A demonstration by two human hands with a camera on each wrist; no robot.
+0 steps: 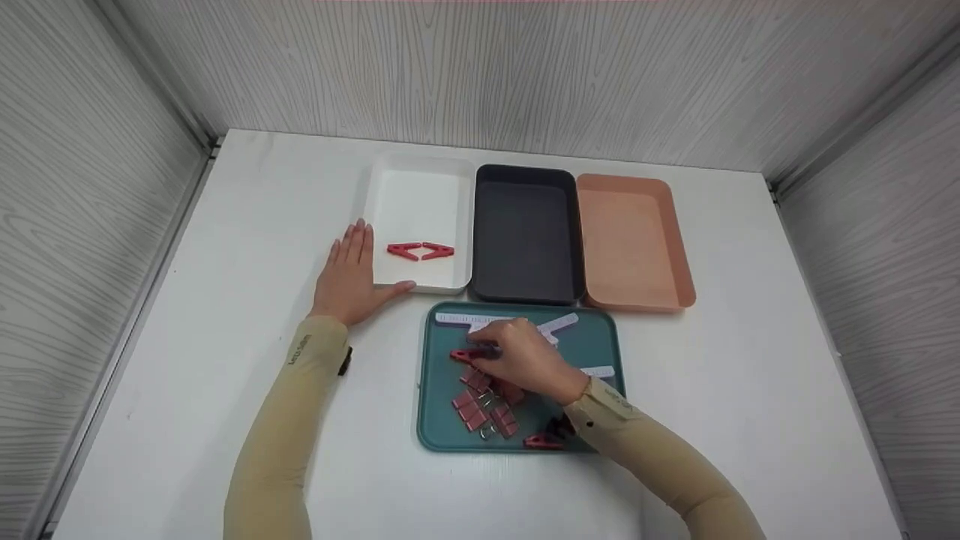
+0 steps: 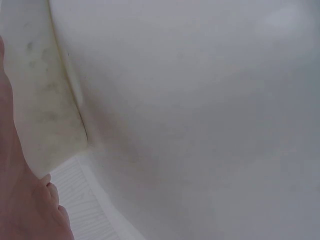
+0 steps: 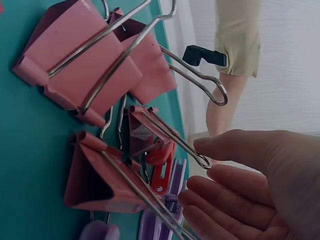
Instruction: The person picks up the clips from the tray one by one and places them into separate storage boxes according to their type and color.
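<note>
On the teal tray (image 1: 430,390), in its far half toward the left edge, a red clip (image 1: 460,355) lies with its long axis roughly along the tray's far edge. The right hand (image 1: 529,361) is much the nearer — the clip juts left from beside its fingertips, with pink binder clips (image 1: 470,410) on the near side. Its grip looks spread, thumb and forefinger parted. The left hand (image 1: 346,281) rests straight-fingered against the white box (image 1: 424,199) — well apart from that clip.

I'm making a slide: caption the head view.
Left hand against white tray; right hand over teal tray, at a red clip.
</note>
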